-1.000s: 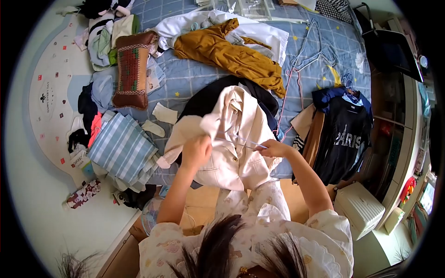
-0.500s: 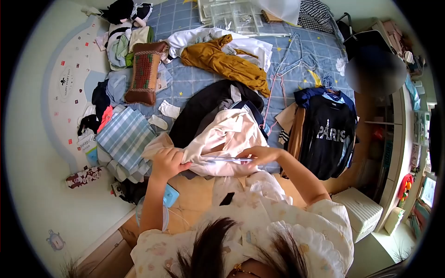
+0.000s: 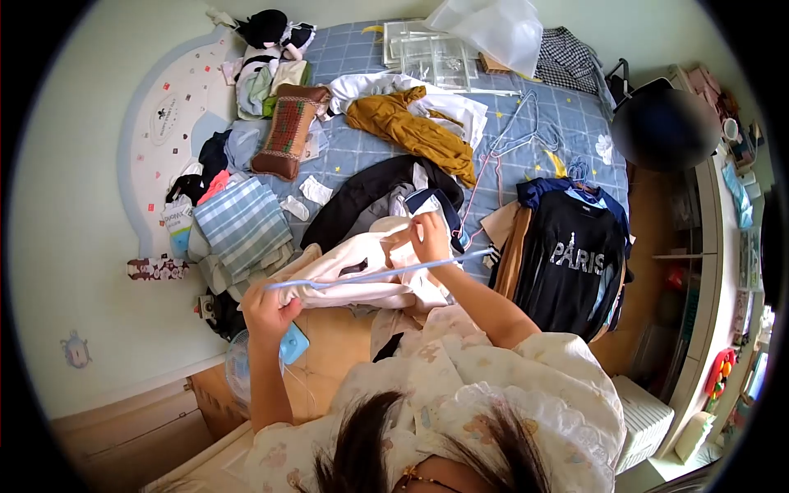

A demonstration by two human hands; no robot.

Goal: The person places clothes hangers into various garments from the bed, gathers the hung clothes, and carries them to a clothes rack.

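A cream garment (image 3: 374, 256) is stretched across the near edge of the bed. At its left end my left hand (image 3: 267, 315) is closed around the end of a light blue clothes hanger (image 3: 370, 278), with the garment's edge right beside the fingers. The hanger's bar runs to the right over the garment and past my right wrist. My right hand (image 3: 430, 238) pinches the garment's fabric near its upper right side. Behind it lies a heap of dark clothes (image 3: 353, 201).
On the right lies a stack of clothes with a black PARIS shirt (image 3: 571, 255) on top. Loose hangers (image 3: 526, 127), a mustard garment (image 3: 407, 123), a brown pillow (image 3: 288, 131) and a folded checked cloth (image 3: 242, 222) are on the bed. A white ribbed box (image 3: 645, 423) stands on the floor.
My right hand has moved up and left from the hanger onto the cream fabric. The hanger now shows lengthwise across the garment. My left hand has shifted left and down.
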